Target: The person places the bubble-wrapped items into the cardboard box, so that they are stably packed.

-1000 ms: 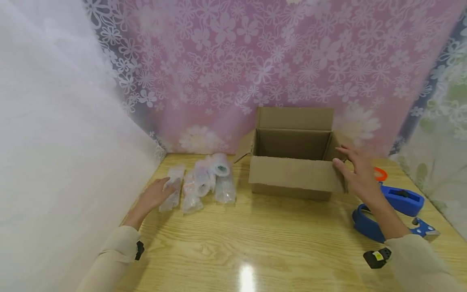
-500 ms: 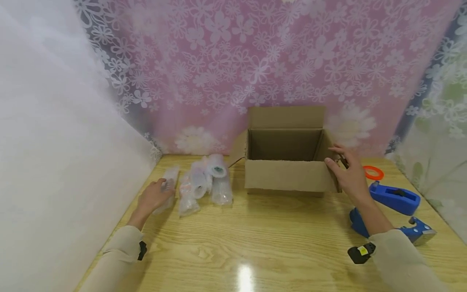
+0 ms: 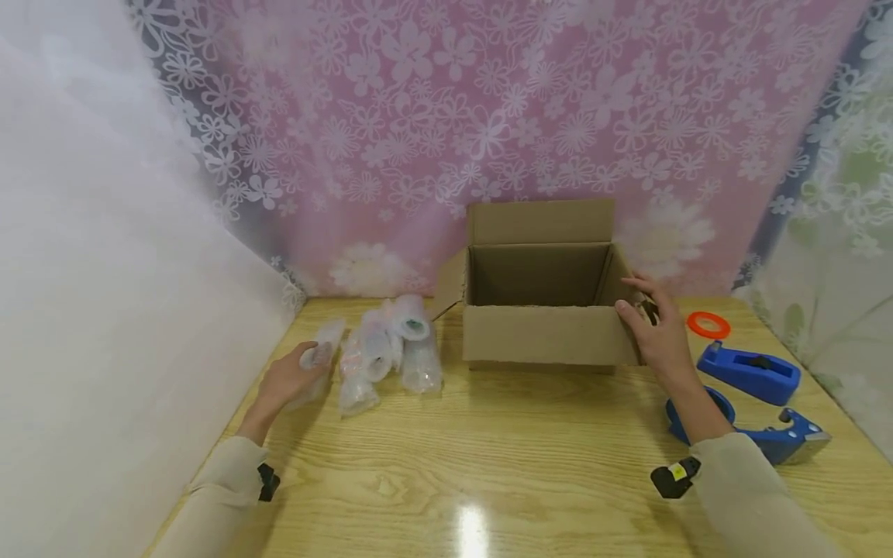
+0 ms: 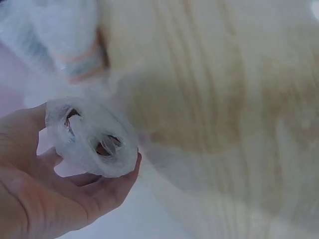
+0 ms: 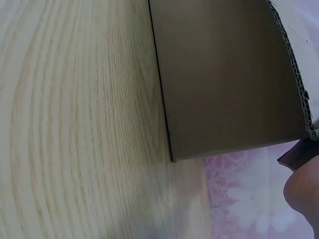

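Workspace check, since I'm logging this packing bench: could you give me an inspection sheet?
Surface: wooden table, glossy, with a light glare near the front edge.
Job's things: open cardboard box, flaps up, nothing seen in the part of its inside that shows; bubble-wrapped rolls bunched left of it.
Clutter: two blue tape dispensers and an orange ring right of the box.
Hands: left hand holds one bubble-wrapped roll from the group's left edge; right hand grips the box's right front corner.
Cables: nothing seen; a small black device sits at each wrist.
Surroundings: pink flowered backdrop, white panel at left.
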The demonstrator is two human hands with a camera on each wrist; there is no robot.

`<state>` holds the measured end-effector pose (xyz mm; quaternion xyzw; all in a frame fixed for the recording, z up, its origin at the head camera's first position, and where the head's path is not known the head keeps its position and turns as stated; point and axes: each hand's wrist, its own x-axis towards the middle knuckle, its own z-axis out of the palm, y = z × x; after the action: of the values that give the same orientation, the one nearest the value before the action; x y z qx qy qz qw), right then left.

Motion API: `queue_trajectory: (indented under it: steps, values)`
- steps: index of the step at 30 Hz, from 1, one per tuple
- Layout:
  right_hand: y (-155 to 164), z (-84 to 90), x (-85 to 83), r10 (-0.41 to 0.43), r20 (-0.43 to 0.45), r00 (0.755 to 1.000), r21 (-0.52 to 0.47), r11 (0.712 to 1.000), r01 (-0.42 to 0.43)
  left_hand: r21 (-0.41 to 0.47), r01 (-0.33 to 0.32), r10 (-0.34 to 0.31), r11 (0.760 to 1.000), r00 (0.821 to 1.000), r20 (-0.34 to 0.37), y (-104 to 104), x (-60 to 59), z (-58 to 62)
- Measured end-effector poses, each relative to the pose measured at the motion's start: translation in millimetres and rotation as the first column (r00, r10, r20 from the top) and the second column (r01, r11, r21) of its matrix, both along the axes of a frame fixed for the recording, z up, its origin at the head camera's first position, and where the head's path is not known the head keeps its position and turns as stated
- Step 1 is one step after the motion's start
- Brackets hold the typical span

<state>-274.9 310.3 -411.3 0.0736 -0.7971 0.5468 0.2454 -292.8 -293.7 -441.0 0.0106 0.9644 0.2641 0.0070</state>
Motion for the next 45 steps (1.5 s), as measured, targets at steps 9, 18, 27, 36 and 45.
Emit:
queue_trajectory:
  steps: [9,18,27,36,45]
  values:
    - [-18.7,9.0,17.1,-0.020,-0.066,0.998,-0.069,0.998,0.015,0.206,0.114,-0.092,0.972,0.989,-0.112,3.8,5.7,41.2]
    - [-24.7,3.9,11.3,-0.044,-0.121,0.992,-0.144,0.989,0.026,0.192,0.292,-0.240,0.937,0.937,-0.255,47.5,9.1,87.8]
    - [-28.1,5.0,10.5,-0.075,-0.171,0.982,-0.177,0.983,0.044,0.211,0.441,-0.355,0.872,0.868,-0.348,110.7,6.3,115.1]
    - [-29.3,4.9,10.5,-0.059,-0.157,0.986,-0.199,0.980,0.027,0.226,0.444,-0.357,0.867,0.870,-0.341,150.6,-8.9,124.7]
    - [-28.7,0.8,7.0,-0.041,-0.179,0.983,-0.277,0.961,-0.011,0.171,0.518,-0.432,0.838,0.822,-0.372,189.2,-19.1,136.5]
